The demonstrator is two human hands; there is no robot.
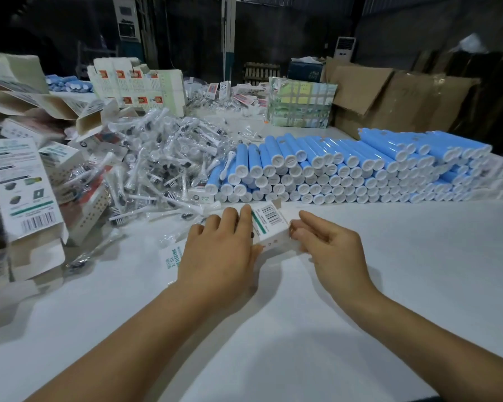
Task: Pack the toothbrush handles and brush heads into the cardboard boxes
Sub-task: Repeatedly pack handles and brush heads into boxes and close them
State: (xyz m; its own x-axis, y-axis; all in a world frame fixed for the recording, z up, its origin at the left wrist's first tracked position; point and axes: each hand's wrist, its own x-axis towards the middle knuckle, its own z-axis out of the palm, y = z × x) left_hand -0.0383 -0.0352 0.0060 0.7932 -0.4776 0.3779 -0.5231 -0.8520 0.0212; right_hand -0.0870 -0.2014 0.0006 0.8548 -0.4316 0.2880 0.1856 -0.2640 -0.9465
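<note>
Lying at the centre of the frame on the white table (360, 300), a small white cardboard box (269, 227) with a barcode and a green stripe on its upward face, one end flap standing open at its far end. Resting across the box's left part, the left hand (218, 250), palm down, fingers (246, 217) straight and close together, reaching over the top face, with more of the printed box showing below that hand at the left. Pinching the box's near right corner, the right hand (331, 248), its curled fingertips (295, 227) pressed against the cardboard. Stacking up just behind the box, from centre to right of the frame, rows of blue toothbrush handles (346, 166) with white end caps facing the camera. Heaping at centre left, brush heads (163, 158) sealed in clear wrappers. Crowding the left edge, open printed boxes (24, 184), some tilted. Standing at upper right, big brown cartons (389, 97).
</note>
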